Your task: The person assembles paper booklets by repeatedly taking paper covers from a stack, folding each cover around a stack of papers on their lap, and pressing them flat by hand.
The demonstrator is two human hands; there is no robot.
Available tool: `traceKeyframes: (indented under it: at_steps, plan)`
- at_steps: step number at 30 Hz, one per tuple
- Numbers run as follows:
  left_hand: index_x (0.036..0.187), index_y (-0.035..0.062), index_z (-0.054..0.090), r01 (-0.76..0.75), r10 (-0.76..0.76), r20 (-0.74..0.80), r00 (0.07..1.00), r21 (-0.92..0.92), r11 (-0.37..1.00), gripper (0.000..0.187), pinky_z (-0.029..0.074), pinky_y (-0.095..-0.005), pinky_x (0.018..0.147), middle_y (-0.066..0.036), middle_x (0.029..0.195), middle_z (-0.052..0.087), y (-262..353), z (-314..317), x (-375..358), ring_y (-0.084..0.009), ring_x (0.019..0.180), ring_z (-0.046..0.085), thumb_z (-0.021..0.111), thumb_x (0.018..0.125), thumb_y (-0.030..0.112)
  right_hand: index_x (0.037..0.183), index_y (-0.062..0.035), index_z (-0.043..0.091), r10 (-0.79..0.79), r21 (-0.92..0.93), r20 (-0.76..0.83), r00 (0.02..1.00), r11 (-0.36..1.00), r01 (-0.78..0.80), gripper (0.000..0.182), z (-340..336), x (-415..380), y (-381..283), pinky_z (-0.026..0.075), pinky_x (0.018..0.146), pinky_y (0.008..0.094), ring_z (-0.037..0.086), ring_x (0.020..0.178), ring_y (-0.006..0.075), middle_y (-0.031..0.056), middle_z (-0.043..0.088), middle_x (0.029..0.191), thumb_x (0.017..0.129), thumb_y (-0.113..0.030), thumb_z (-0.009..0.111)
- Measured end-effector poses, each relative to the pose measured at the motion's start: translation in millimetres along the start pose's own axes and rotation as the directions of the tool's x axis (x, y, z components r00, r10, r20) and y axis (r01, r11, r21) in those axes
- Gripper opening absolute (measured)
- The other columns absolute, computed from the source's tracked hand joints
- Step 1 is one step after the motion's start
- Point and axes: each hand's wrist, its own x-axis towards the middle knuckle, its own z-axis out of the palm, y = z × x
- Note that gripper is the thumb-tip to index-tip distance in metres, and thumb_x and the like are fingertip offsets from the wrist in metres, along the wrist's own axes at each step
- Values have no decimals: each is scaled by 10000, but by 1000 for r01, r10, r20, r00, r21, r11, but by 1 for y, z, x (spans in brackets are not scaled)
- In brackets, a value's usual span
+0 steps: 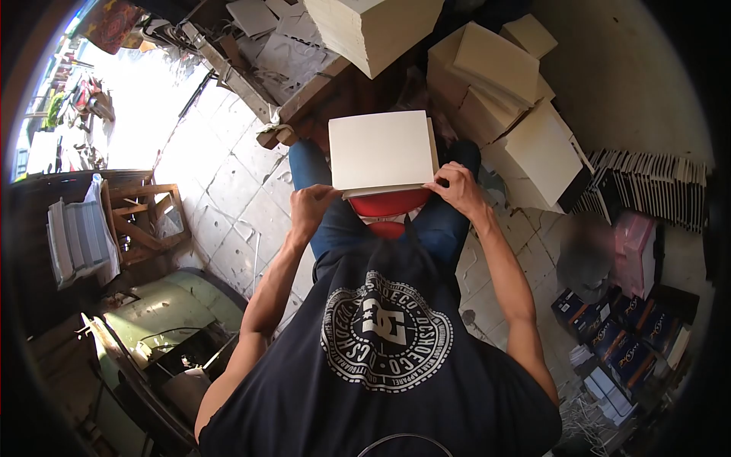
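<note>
A stack of cream paper sheets [379, 151] lies before me between my knees, above a red seat [390, 204]. The top sheet lies a little off from what is beneath it, and another edge shows at its right side. My left hand [312, 207] pinches the near left corner of the sheet, thumb and forefinger together. At the near right corner, my right hand [455, 185] grips the sheet's edge with its fingers curled. How many sheets each hand holds cannot be made out.
A tall cream paper stack [373, 34] stands ahead, beside a wooden tray of scraps [293, 61]. More cream stacks [495, 76] lie at the right, near a row of dark-edged boards [655, 186]. Blue boxes [628, 335] sit lower right; a green machine [167, 316] stands left.
</note>
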Motion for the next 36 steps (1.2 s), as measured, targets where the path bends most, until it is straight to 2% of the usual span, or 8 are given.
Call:
traceKeyframes:
  at_steps: [9, 15, 18, 24, 27, 30, 33, 36]
  plan:
    - [859, 25, 785, 6, -14, 102, 995, 83, 997, 162, 529, -333, 612, -154, 732, 725, 7, -10, 13, -217, 596, 689, 780, 801, 176, 694, 0, 634, 25, 7, 43, 999, 1000, -25, 303, 0, 2, 2, 519, 705, 415, 631, 759, 322, 131, 660, 729, 746, -224, 831]
    - [837, 35, 790, 30, -46, 151, 987, 108, 994, 150, 530, -342, 611, -149, 724, 724, 9, -13, 20, -216, 583, 682, 787, 788, 177, 725, 8, 653, -6, 26, 39, 999, 1000, 5, 280, 2, 2, 6, 494, 693, 407, 630, 745, 318, 139, 660, 737, 771, -213, 819]
    - [845, 35, 790, 29, -45, 156, 987, 104, 994, 149, 532, -343, 611, -147, 727, 725, 8, -13, 20, -214, 589, 686, 784, 792, 174, 709, 2, 642, 20, 13, 55, 998, 1000, -21, 296, 1, 3, 4, 522, 710, 415, 633, 760, 327, 139, 662, 734, 746, -221, 832]
    - [864, 36, 780, 21, -38, 131, 991, 126, 992, 151, 538, -367, 623, -163, 750, 719, 14, -13, 12, -251, 619, 698, 781, 801, 173, 714, 3, 650, 35, 11, 65, 997, 999, -36, 298, 2, 4, 5, 520, 713, 413, 633, 756, 324, 139, 662, 731, 751, -234, 827]
    - [886, 35, 772, -113, 100, 97, 990, 134, 984, 174, 542, -378, 637, -170, 781, 717, 4, -8, 8, -273, 660, 706, 762, 822, 196, 716, 0, 652, 35, -1, 86, 996, 999, -35, 297, 1, 5, 4, 520, 711, 413, 633, 757, 323, 137, 662, 732, 754, -239, 824]
    - [917, 23, 776, -137, 125, 79, 989, 169, 976, 207, 545, -340, 672, -164, 817, 741, 0, -4, 4, -208, 714, 729, 775, 838, 215, 717, -1, 650, 22, -1, 80, 997, 1000, -22, 292, -1, 7, 0, 520, 712, 413, 635, 762, 323, 136, 663, 732, 751, -231, 826]
    - [839, -6, 756, -43, 43, 63, 997, 0, 999, 384, 536, -359, 641, -154, 729, 722, 6, -10, 3, -219, 676, 714, 709, 897, 371, 723, -2, 647, 11, -3, 70, 998, 1000, -10, 283, -3, 7, -1, 520, 714, 413, 638, 766, 323, 135, 664, 738, 748, -218, 828]
    - [763, -23, 727, 396, -380, 142, 914, -105, 912, 527, 506, -328, 595, -113, 631, 674, -11, 4, 14, -159, 613, 663, 686, 908, 482, 728, -4, 645, 35, -10, 85, 996, 999, -35, 274, -2, 7, 0, 521, 716, 413, 641, 771, 324, 134, 666, 743, 746, -206, 829]
